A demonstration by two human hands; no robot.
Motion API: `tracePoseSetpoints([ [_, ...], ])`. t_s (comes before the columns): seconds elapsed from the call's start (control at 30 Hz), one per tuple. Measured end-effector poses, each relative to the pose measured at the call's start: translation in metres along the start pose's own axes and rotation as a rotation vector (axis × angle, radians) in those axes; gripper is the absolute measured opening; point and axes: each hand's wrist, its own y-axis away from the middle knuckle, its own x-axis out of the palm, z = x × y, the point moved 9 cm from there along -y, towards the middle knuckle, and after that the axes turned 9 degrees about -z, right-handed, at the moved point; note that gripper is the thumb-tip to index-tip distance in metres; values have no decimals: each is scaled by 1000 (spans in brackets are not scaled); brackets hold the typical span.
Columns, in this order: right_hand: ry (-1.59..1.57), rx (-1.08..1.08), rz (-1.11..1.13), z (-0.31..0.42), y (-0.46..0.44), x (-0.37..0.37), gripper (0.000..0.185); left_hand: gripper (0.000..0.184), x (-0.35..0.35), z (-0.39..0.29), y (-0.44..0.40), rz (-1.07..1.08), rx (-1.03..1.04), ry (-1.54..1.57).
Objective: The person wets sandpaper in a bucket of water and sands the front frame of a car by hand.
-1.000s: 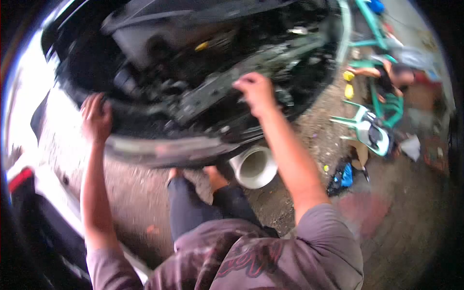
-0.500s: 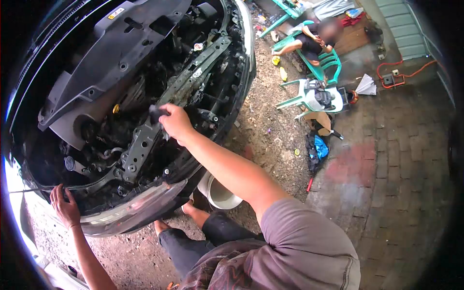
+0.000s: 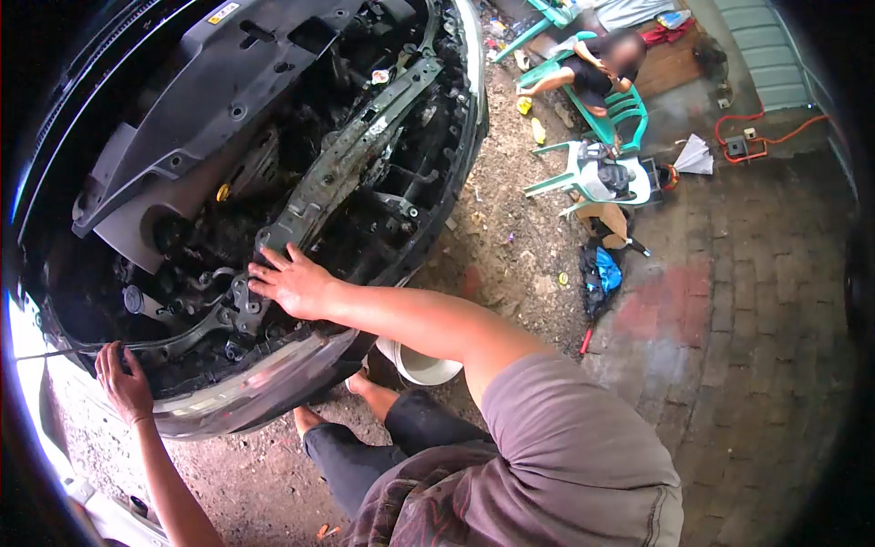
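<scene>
My right hand (image 3: pixel 296 284) lies with its fingers spread on the metal crossbeam (image 3: pixel 330 173) at the front of the engine bay. Nothing shows between those fingers; what may be under the palm is hidden. At the bay's front left corner, my left hand (image 3: pixel 125 381) rests on the car's edge with its fingers stretched out. Under it runs the front bumper (image 3: pixel 241 387). Near the hands are a yellow-topped dipstick (image 3: pixel 223 192), a dark filler cap (image 3: pixel 134 299) and a black plastic cover (image 3: pixel 239 111).
A white bucket (image 3: pixel 419 363) stands on the gravel beside my legs. To the right are a green and white chair (image 3: pixel 583 187) with things on it, a blue bag (image 3: pixel 603 273) and an orange cable (image 3: pixel 784 139). Another person (image 3: pixel 597 73) sits on a green chair (image 3: pixel 629 114).
My right hand has slid down and left along the crossbeam, and its fingers have spread. The dark thing it held no longer shows. The left hand has stayed in place.
</scene>
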Motion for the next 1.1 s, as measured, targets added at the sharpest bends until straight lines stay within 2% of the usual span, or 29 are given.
tracePoseSetpoints([
  [0.17,238,43,-20,19,5,12,62,27,-2,-4,-2,32,-25,-9],
  [0.3,78,-14,41,-1,5,15,62,27,0,-3,-2,33,-21,-29],
  [0.47,133,-59,2,-15,3,12,64,27,3,3,-1,19,-18,-25],
  [0.53,80,-140,39,3,-4,13,65,27,4,0,1,22,-9,-21],
  [0.57,70,-206,133,16,-7,17,65,27,4,0,0,28,-12,-18],
  [0.63,87,-208,119,22,-14,25,65,26,0,-1,-1,33,-19,-21],
  [0.77,162,-329,158,-15,2,28,61,25,2,-2,-2,22,5,-24],
  [0.83,172,-311,169,-25,7,17,61,24,1,-2,0,20,9,-36],
  [0.97,125,-215,234,9,-9,18,61,24,-1,-6,-2,39,-16,-11],
  [1.1,107,-280,161,3,-16,34,58,24,-6,-9,-3,27,-5,-2],
])
